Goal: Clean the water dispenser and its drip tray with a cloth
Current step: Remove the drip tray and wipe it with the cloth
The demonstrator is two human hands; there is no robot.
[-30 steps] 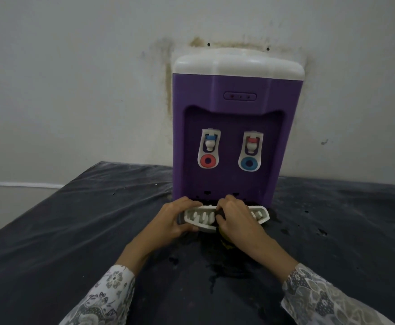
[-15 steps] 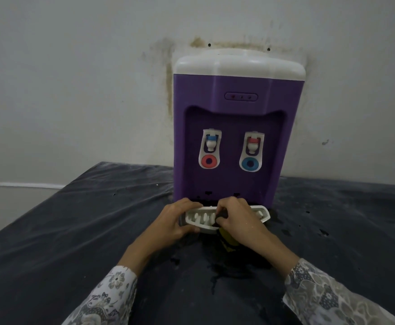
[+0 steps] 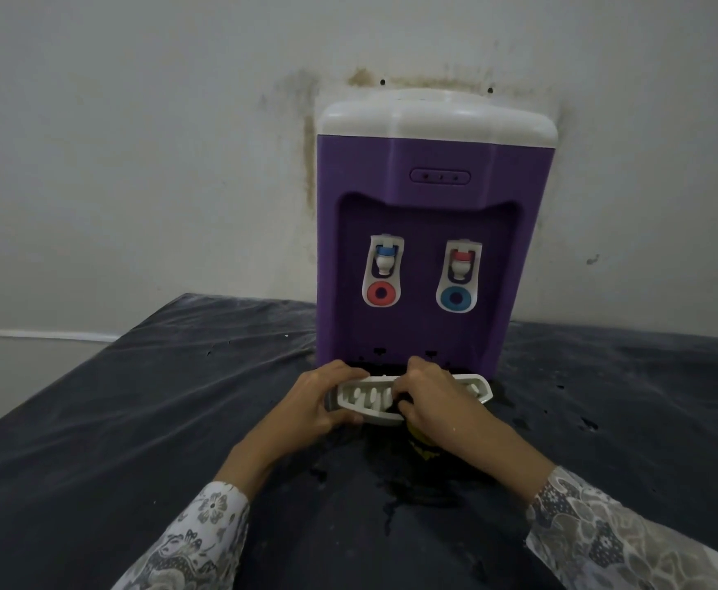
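A pale, stained wall (image 3: 136, 142) stands behind a desk (image 3: 114, 419) covered in a dark, wrinkled sheet, with brownish marks on the plaster around the purple plastic water dispenser (image 3: 429, 232) and its rounded white top. The dispenser sits upright near the back of the desk, close against the wall, two small taps in its recessed front: a blue-capped tap (image 3: 386, 259) on the left over a red ring, a red-capped tap (image 3: 461, 264) on the right over a blue ring. At the foot of the dispenser, just in front of its base, the white slotted plastic drip tray (image 3: 366, 398) is held by a person in patterned floral sleeves. The left hand (image 3: 312, 402) grips the tray's left end, fingers curled round it. The right hand (image 3: 429, 398) lies over the tray's right half with fingers curled down onto the grille. A bit of yellow cloth (image 3: 419, 438) peeks out under the right hand, mostly hidden. Dark wet patches (image 3: 395, 491) spot the sheet below.
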